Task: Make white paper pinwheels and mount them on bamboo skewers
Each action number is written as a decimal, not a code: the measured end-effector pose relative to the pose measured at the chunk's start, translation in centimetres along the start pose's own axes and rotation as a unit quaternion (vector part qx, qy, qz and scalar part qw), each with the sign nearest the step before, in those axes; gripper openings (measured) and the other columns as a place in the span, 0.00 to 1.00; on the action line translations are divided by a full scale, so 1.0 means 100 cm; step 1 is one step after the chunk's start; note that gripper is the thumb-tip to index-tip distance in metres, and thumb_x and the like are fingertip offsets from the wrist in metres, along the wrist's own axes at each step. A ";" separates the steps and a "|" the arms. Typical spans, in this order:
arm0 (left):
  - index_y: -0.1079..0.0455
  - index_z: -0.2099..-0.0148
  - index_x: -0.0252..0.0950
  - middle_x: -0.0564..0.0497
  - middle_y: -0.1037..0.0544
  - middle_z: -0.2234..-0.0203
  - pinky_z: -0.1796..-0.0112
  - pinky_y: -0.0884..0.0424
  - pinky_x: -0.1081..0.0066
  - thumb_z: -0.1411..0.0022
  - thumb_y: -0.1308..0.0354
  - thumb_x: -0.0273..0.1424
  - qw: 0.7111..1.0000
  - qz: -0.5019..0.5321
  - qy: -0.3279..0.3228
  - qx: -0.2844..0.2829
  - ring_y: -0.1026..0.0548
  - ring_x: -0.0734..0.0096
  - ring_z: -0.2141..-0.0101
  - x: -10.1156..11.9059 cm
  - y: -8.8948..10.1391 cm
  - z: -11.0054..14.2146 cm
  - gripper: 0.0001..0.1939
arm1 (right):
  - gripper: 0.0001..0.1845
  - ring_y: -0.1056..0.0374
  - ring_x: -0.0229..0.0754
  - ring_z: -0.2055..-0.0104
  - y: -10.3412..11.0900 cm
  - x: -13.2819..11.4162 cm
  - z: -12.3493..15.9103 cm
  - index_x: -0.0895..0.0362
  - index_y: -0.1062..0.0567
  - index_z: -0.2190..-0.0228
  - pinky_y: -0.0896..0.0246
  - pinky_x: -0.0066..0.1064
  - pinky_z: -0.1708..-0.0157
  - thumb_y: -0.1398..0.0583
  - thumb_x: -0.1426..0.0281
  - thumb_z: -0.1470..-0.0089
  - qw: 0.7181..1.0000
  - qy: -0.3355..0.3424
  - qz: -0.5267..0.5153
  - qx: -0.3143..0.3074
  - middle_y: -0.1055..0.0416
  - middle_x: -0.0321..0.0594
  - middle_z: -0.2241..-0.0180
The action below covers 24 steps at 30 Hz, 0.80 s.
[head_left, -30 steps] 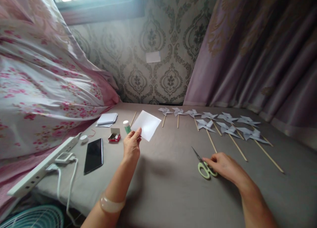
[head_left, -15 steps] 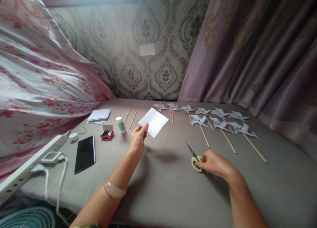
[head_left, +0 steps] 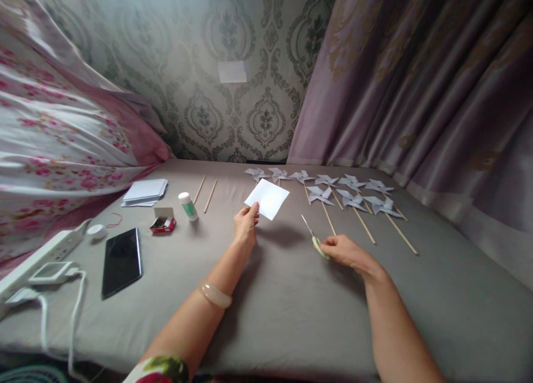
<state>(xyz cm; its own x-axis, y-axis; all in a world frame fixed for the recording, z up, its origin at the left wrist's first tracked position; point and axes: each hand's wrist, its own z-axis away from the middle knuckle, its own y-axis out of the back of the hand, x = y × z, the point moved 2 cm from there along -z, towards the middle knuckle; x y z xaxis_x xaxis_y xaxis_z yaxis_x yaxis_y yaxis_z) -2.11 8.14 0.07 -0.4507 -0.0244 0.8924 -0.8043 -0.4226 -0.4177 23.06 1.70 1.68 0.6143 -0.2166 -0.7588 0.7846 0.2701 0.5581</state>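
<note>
My left hand (head_left: 246,226) pinches one corner of a white square of paper (head_left: 267,198) and holds it just above the grey bed surface (head_left: 291,311). To its right, my right hand (head_left: 342,250) is closed on the pale green handles of a pair of scissors (head_left: 313,237), whose blades point away and to the left. Beyond both hands lie several grey paper pinwheels on wooden sticks (head_left: 345,200) in rows.
Left of my hands lie two bare wooden sticks (head_left: 206,189), a glue stick (head_left: 187,205), a small red open box (head_left: 163,223), a stack of white paper (head_left: 145,191), a black phone (head_left: 121,261) and a white power strip (head_left: 37,258). Purple curtains (head_left: 416,94) hang on the right.
The view has tilted down and shifted. My left hand carried the paper square a little to the right. My right hand closed on the scissors' handles and raised them off the surface.
</note>
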 end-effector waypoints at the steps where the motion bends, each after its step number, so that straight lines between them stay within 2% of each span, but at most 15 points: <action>1: 0.30 0.74 0.32 0.56 0.31 0.81 0.76 0.44 0.77 0.71 0.29 0.45 1.000 0.000 0.003 -0.011 0.36 0.81 0.79 -0.002 -0.001 0.001 0.25 | 0.22 0.58 0.28 0.84 -0.001 0.000 -0.002 0.57 0.35 0.83 0.66 0.26 0.83 0.37 0.52 0.62 0.999 -0.004 -0.046 0.002 0.50 0.25 0.87; 4: 0.29 0.74 0.32 0.54 0.31 0.79 0.76 0.44 0.77 0.71 0.28 0.43 0.999 0.001 0.013 -0.047 0.36 0.80 0.78 -0.005 0.000 0.003 0.24 | 0.25 0.62 0.27 0.84 -0.007 -0.004 -0.007 0.58 0.33 0.79 0.70 0.27 0.83 0.33 0.50 0.66 0.985 0.005 -0.175 0.002 0.51 0.23 0.86; 8: 0.30 0.76 0.32 0.54 0.30 0.79 0.77 0.44 0.77 0.73 0.27 0.40 0.996 0.007 0.038 -0.084 0.35 0.80 0.77 -0.004 -0.001 0.008 0.22 | 0.24 0.59 0.27 0.82 -0.014 -0.014 -0.013 0.61 0.27 0.76 0.68 0.26 0.83 0.30 0.55 0.69 0.949 0.064 -0.307 0.026 0.41 0.29 0.82; 11: 0.30 0.77 0.32 0.53 0.30 0.79 0.77 0.43 0.77 0.73 0.27 0.39 0.992 0.007 0.056 -0.110 0.35 0.79 0.77 -0.005 -0.004 0.011 0.22 | 0.22 0.58 0.27 0.82 -0.014 -0.021 -0.020 0.61 0.26 0.78 0.66 0.26 0.83 0.28 0.59 0.72 0.924 0.067 -0.373 0.045 0.39 0.29 0.81; 16: 0.31 0.77 0.32 0.54 0.31 0.79 0.77 0.42 0.78 0.71 0.27 0.38 0.986 0.010 0.074 -0.147 0.35 0.80 0.77 -0.007 -0.009 0.014 0.21 | 0.20 0.54 0.26 0.81 -0.008 -0.034 -0.034 0.60 0.27 0.80 0.63 0.25 0.81 0.27 0.63 0.74 0.911 0.071 -0.397 0.084 0.38 0.29 0.81; 24: 0.30 0.76 0.33 0.55 0.31 0.79 0.77 0.41 0.78 0.70 0.27 0.39 0.984 0.005 0.081 -0.158 0.35 0.79 0.77 -0.005 -0.008 0.016 0.20 | 0.20 0.57 0.27 0.82 0.000 -0.059 -0.045 0.59 0.28 0.79 0.64 0.27 0.82 0.28 0.60 0.73 0.887 0.119 -0.427 0.130 0.42 0.27 0.83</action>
<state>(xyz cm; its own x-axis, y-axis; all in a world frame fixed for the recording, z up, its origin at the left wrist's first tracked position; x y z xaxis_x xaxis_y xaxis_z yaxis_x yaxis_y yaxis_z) -0.65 7.06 0.17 -0.4939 0.1290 0.8599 -0.8686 -0.1191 -0.4810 19.00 7.24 4.65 -0.2243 -0.0252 -0.9742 0.9670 -0.1295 -0.2193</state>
